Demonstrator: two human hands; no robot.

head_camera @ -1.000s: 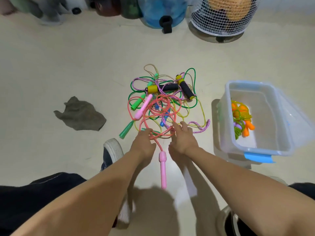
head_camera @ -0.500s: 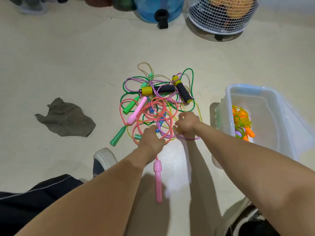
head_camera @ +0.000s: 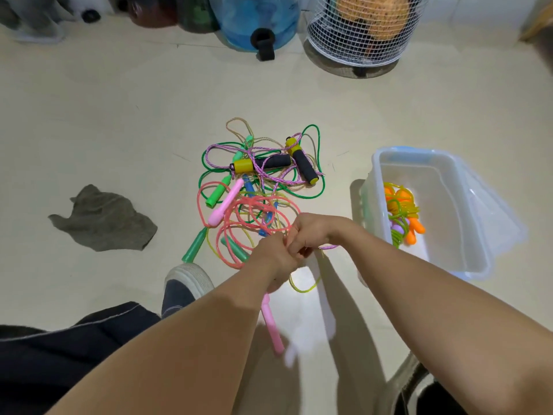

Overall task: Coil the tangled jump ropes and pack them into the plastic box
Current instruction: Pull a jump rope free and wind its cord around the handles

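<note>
A tangled pile of jump ropes (head_camera: 260,187) lies on the floor ahead, with pink, green, purple and yellow cords and black foam handles (head_camera: 303,164). My left hand (head_camera: 273,259) and my right hand (head_camera: 311,235) meet at the pile's near edge, fingers curled on cords. The pink rope runs through my left hand, and its pink handle (head_camera: 272,327) hangs below. A purple cord and a yellow loop (head_camera: 302,286) trail from my right hand. The clear plastic box (head_camera: 457,235) stands open on the right, with a coiled rope with orange handles (head_camera: 402,217) inside.
A grey rag (head_camera: 103,220) lies on the floor to the left. My shoe (head_camera: 187,283) is just left of my hands. A white wire basket (head_camera: 359,28) and a blue water jug (head_camera: 257,22) stand at the back. The box lid (head_camera: 493,217) leans off its right side.
Both hands have drawn together and lifted cords off the near edge of the pile. The pink handle has risen from the floor and now dangles under my left hand.
</note>
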